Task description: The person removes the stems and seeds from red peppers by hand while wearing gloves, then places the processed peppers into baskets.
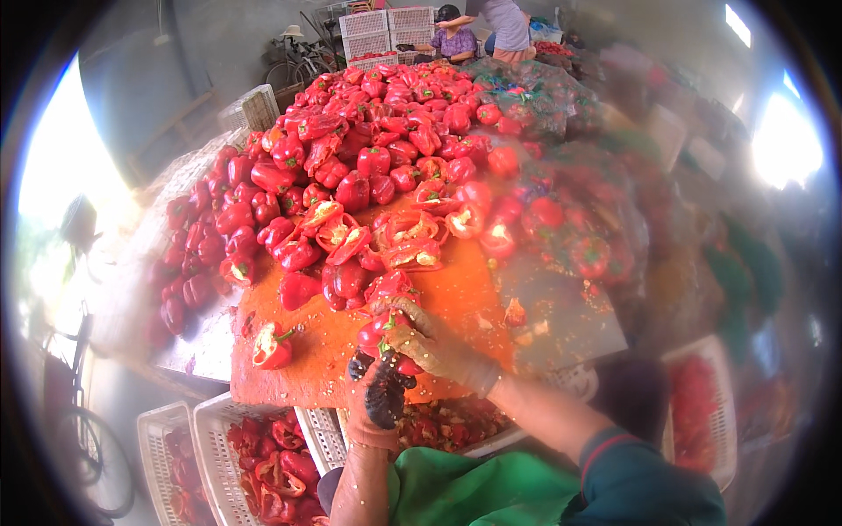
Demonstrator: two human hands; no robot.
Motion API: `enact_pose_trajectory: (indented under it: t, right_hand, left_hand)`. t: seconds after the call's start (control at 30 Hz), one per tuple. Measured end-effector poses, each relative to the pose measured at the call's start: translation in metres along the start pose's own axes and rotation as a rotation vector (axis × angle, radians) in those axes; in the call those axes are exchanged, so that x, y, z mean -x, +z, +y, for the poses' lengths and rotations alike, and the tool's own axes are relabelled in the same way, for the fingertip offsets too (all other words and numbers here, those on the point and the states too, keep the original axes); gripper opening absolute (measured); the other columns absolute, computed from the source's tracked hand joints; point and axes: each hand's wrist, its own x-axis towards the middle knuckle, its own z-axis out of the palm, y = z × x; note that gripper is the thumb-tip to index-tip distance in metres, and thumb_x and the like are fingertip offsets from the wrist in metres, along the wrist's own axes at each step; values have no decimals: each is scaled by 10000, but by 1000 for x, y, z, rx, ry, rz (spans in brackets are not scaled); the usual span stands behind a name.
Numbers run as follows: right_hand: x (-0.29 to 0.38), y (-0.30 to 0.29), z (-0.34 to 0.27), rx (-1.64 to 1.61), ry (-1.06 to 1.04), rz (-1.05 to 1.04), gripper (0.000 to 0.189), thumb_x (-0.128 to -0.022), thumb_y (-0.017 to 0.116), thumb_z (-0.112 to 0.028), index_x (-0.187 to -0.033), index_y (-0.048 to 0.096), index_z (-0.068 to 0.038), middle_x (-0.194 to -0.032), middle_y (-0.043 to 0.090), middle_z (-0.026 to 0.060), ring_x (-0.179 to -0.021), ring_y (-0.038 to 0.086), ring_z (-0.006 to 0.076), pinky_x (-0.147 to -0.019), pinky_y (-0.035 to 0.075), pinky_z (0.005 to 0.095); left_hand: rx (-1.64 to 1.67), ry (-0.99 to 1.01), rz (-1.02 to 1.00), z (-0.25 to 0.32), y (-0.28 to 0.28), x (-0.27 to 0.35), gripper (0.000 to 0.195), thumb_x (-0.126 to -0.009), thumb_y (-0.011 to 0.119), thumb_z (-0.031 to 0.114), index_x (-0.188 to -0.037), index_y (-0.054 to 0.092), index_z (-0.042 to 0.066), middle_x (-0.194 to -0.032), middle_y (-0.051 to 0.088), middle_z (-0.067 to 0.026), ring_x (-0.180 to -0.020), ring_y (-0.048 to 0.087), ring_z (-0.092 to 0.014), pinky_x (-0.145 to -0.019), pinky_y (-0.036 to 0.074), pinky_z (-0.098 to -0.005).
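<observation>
Both hands wear work gloves and meet at the near part of an orange cutting board [460, 283]. My left hand [378, 391], in a glove with black coating, grips a red bell pepper [371, 335] from below. My right hand [427, 338], in a stained yellowish glove, closes on the same pepper from the right, its fingers around the green stem. The hands hide part of the pepper; I cannot tell whether a blade is among the fingers. A cut pepper with its stem [271, 348] lies to the left. Several opened peppers [408, 237] lie just beyond.
A large heap of whole red bell peppers [368, 161] covers the table's far part. White plastic crates with pepper pieces stand below, at left [217, 454] and right [723, 407]. Scraps fill another crate under the board. Two people [503, 29] work at the back. The right side is blurred.
</observation>
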Motion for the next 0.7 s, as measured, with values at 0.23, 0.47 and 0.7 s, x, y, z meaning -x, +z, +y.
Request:
enact_pose_trajectory:
  t: [0.23, 0.47, 0.7]
  right_hand:
    - [3, -1, -14, -58, -14, -63, 447, -1057, 518, -153, -1487, 450, -55, -1199, 565, 22, -1030, 544, 83, -928, 484, 292]
    - [5, 0, -24, -146, -13, -93, 439, -1071, 541, -211, -1476, 459, -61, -1205, 566, 6, -1064, 525, 80, -954, 467, 288]
    - [9, -2, -33, -232, 81, -88, 470, -1065, 567, -271, -1471, 460, -59, -1174, 584, 1, -1061, 525, 79, -921, 474, 271]
  left_hand:
    - [40, 7, 10, -11, -13, 4, 220, -939, 701, 64, -1148, 683, 0, -972, 730, -85, -741, 705, -201, -584, 578, -323]
    - [11, 60, 18, -16, -10, 7, 246, -934, 683, 49, -1171, 675, -15, -948, 731, -91, -738, 709, -190, -606, 588, -318]
    - [16, -141, 139, 35, 31, 20, 245, -929, 664, 20, -1168, 671, -30, -989, 725, -88, -734, 699, -168, -630, 581, -295]
